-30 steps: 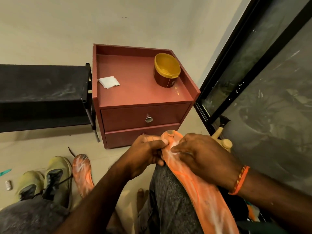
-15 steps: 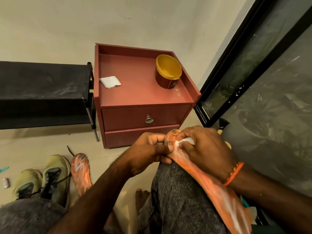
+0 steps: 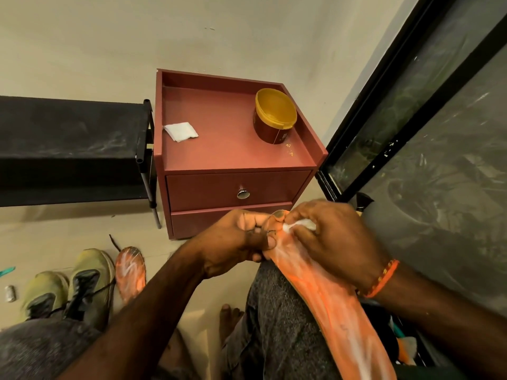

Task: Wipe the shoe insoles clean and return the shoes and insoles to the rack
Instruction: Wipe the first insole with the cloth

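Observation:
An orange insole (image 3: 332, 303) streaked with white lies along my right thigh, its tip pointing away from me. My left hand (image 3: 233, 242) pinches the insole's left edge near that tip. My right hand (image 3: 332, 242) pinches a small white wipe (image 3: 300, 224) and presses it on the insole's tip. A second orange insole (image 3: 129, 272) lies on the floor at the lower left, beside a pair of olive-green shoes (image 3: 68, 286). The black shoe rack (image 3: 71, 149) stands at the left against the wall.
A red bedside cabinet (image 3: 236, 160) stands straight ahead, with a folded white wipe (image 3: 181, 131) and a yellow-lidded jar (image 3: 274, 116) on top. A black-framed glass door (image 3: 411, 111) runs along the right. My bare foot (image 3: 229, 319) rests on the floor.
My right hand has slid the wipe up the insole toward its tip. My left hand has kept its hold on the edge. The view has shifted slightly.

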